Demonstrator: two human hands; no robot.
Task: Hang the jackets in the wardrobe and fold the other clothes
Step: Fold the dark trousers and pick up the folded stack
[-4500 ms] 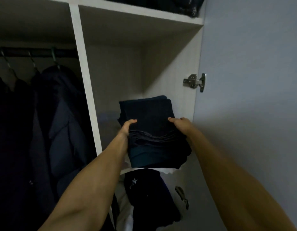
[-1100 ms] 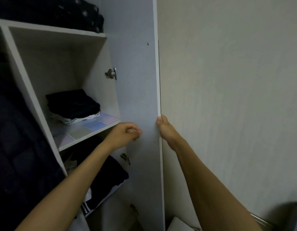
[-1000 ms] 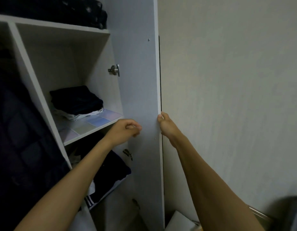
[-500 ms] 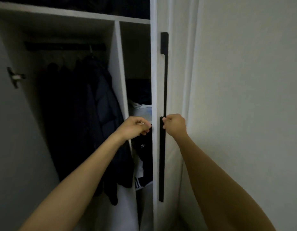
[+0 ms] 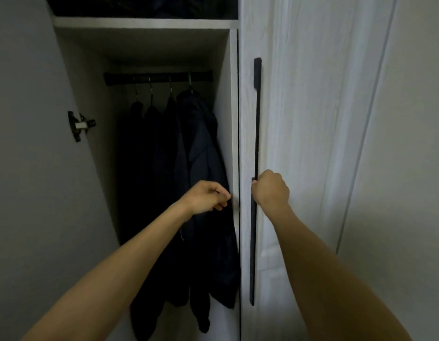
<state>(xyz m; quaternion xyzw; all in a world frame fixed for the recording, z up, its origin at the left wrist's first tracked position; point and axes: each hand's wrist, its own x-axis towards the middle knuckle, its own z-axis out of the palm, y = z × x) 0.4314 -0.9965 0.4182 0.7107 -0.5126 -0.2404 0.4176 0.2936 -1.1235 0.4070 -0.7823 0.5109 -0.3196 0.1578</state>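
- Head view is filled on the right by a tall white wood-grain wardrobe door (image 5: 312, 143), shown closed or very nearly so against the white vertical divider panel (image 5: 232, 131).
- A plain grey open door (image 5: 28, 168) is seen on the left, with a metal hinge (image 5: 79, 125) fixed at its inner edge.
- Between the two doors the hanging compartment is exposed, roofed by a white shelf board (image 5: 144, 22); dark items above that board cannot be made out.
- Several dark navy jackets (image 5: 184, 180) are hung side by side inside the compartment, the rightmost lying against the divider panel and reaching down towards the bottom of the frame.
- A long, slim black vertical handle (image 5: 255, 119) is mounted near the left edge of the white door.
- A dark horizontal hanging rail (image 5: 156, 77) is carried across the top of the compartment, with hanger hooks (image 5: 170, 86) looped over it, one of them green.
- The right hand (image 5: 271, 189) is closed round the black handle, its fingers (image 5: 254, 184) curled onto the bar.
- The left hand (image 5: 206, 196) is held in front of the jackets, beside the divider panel, its fingers loosely curled with nothing seen held.
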